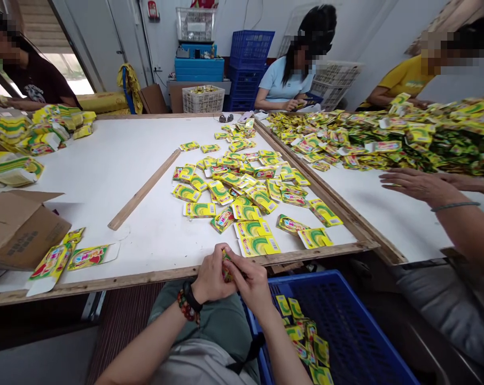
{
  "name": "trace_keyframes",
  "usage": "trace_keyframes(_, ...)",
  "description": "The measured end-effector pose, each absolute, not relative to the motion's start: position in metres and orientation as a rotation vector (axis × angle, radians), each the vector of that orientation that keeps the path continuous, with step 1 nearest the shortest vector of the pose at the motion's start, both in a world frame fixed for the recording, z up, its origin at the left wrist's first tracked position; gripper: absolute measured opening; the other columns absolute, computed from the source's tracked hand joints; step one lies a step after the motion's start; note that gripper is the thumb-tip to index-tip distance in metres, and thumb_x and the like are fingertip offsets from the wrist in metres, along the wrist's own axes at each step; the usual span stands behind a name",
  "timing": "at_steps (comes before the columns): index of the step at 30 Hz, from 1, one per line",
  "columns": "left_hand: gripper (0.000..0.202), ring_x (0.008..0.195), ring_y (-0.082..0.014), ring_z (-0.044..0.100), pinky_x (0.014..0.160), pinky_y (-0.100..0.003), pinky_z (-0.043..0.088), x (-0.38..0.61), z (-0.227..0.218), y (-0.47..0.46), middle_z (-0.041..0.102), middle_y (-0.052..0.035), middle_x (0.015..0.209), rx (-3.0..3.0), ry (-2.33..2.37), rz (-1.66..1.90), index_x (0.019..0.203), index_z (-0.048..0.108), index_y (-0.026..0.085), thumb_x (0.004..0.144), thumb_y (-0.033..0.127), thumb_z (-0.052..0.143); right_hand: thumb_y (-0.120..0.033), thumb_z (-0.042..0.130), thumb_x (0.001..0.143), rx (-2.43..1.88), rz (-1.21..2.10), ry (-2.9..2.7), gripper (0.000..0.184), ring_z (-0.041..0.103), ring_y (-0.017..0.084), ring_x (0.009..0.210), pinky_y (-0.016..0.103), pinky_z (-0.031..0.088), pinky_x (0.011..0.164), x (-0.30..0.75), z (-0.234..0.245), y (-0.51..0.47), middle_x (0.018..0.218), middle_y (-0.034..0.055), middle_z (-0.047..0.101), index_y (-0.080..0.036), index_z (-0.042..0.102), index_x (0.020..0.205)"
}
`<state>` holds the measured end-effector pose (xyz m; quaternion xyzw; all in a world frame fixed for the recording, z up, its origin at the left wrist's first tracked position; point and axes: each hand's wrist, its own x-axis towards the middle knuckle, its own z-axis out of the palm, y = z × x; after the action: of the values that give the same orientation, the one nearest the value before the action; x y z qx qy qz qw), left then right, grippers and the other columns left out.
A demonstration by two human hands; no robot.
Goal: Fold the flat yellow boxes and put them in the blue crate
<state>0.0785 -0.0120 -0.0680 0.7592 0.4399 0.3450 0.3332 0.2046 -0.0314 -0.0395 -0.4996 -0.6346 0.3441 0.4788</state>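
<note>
Between my two hands, over the table's front edge, is a small printed carton, mostly covered by my fingers. My left hand, with a black band and a beaded bracelet at the wrist, is closed around its left side. Pressed against the other side are the fingers and thumb of my right hand. Just beyond my hands lies a loose heap of yellow-green cartons, some with open flaps. Several more small cartons rest in a blue plastic crate at my right knee.
A wooden strip lies on the white table. At left are a brown cardboard box and flat cartons. Past a wooden divider, a co-worker's hands hover beside a large packet pile. Other people sit around.
</note>
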Motion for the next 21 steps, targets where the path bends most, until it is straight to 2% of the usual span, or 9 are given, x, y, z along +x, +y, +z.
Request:
trace_keyframes(4, 0.054, 0.104, -0.0253, 0.056, 0.089, -0.038, 0.047, 0.056, -0.042, 0.029, 0.056, -0.0078, 0.118, 2.292, 0.974, 0.682, 0.121, 0.046, 0.024, 0.073, 0.037, 0.067, -0.036, 0.059, 0.084, -1.484, 0.669, -1.458, 0.027, 0.072, 0.028, 0.085, 0.038, 0.057, 0.076, 0.25, -0.042, -0.063, 0.1, 0.0088, 0.076, -0.025, 0.076, 0.102)
trace_keyframes(7, 0.045, 0.118, -0.0314, 0.044, 0.098, -0.047, 0.038, 0.03, -0.028, 0.087, 0.048, -0.0137, 0.133, 2.454, 1.421, 0.516, 0.124, 0.05, 0.02, 0.083, 0.034, 0.059, -0.051, 0.061, 0.078, -1.937, 0.44, -1.418, 0.039, 0.072, 0.033, 0.076, 0.042, 0.057, 0.063, 0.305, -0.048, -0.089, 0.107, 0.0135, 0.073, -0.023, 0.076, 0.101)
trace_keyframes(9, 0.045, 0.12, -0.0362, 0.04, 0.098, -0.052, 0.034, 0.016, -0.025, 0.123, 0.044, -0.017, 0.137, 2.474, 1.588, 0.369, 0.117, 0.056, 0.016, 0.078, 0.036, 0.064, -0.055, 0.062, 0.075, -2.067, 0.294, -1.468, 0.048, 0.072, 0.035, 0.081, 0.044, 0.057, 0.061, 0.327, -0.054, -0.095, 0.116, 0.0153, 0.069, -0.022, 0.073, 0.108)
trace_keyframes(11, 0.044, 0.117, -0.0374, 0.042, 0.096, -0.05, 0.035, 0.009, -0.023, 0.145, 0.047, -0.0182, 0.134, 2.489, 1.593, 0.304, 0.104, 0.063, 0.013, 0.069, 0.04, 0.072, -0.052, 0.058, 0.08, -1.968, 0.207, -1.561, 0.048, 0.069, 0.035, 0.094, 0.046, 0.057, 0.072, 0.326, -0.059, -0.091, 0.12, 0.0159, 0.067, -0.02, 0.071, 0.113)
trace_keyframes(13, 0.044, 0.107, -0.0347, 0.05, 0.09, -0.045, 0.038, 0.007, -0.018, 0.147, 0.058, -0.0174, 0.119, 2.509, 1.56, 0.268, 0.093, 0.065, 0.013, 0.065, 0.046, 0.074, -0.044, 0.052, 0.087, -1.773, 0.152, -1.662, 0.043, 0.064, 0.034, 0.109, 0.047, 0.054, 0.087, 0.302, -0.063, -0.075, 0.122, 0.0159, 0.066, -0.019, 0.067, 0.118)
trace_keyframes(16, 0.045, 0.085, -0.0285, 0.06, 0.075, -0.036, 0.043, 0.009, 0.001, 0.118, 0.067, -0.0115, 0.089, 2.494, 1.489, 0.187, 0.088, 0.065, 0.015, 0.072, 0.056, 0.064, -0.03, 0.047, 0.092, -1.532, 0.077, -1.823, 0.045, 0.042, 0.033, 0.133, 0.055, 0.04, 0.104, 0.247, -0.059, -0.04, 0.139, 0.014, 0.052, -0.02, 0.052, 0.135)
trace_keyframes(18, 0.042, 0.078, -0.0261, 0.062, 0.069, -0.032, 0.044, 0.012, 0.015, 0.088, 0.068, -0.0081, 0.083, 2.457, 1.399, 0.198, 0.089, 0.065, 0.018, 0.075, 0.057, 0.06, -0.024, 0.049, 0.091, -1.415, 0.046, -1.914, 0.053, 0.028, 0.034, 0.141, 0.062, 0.026, 0.109, 0.213, -0.051, -0.017, 0.148, 0.0126, 0.042, -0.021, 0.041, 0.143)
trace_keyframes(19, 0.039, 0.08, -0.0256, 0.063, 0.07, -0.032, 0.045, 0.014, 0.02, 0.074, 0.069, -0.0069, 0.084, 2.43, 1.368, 0.258, 0.09, 0.065, 0.019, 0.075, 0.055, 0.062, -0.022, 0.049, 0.091, -1.362, 0.05, -1.939, 0.054, 0.028, 0.034, 0.141, 0.063, 0.021, 0.11, 0.2, -0.047, -0.008, 0.147, 0.0121, 0.042, -0.022, 0.04, 0.143)
trace_keyframes(21, 0.038, 0.09, -0.0254, 0.063, 0.077, -0.033, 0.047, 0.021, 0.023, 0.048, 0.068, -0.0065, 0.096, 2.304, 1.436, 0.545, 0.102, 0.063, 0.021, 0.073, 0.045, 0.067, -0.019, 0.047, 0.091, -1.278, 0.129, -1.919, 0.047, 0.044, 0.031, 0.132, 0.06, 0.018, 0.113, 0.182, -0.042, 0.003, 0.139, 0.0113, 0.054, -0.022, 0.047, 0.139)
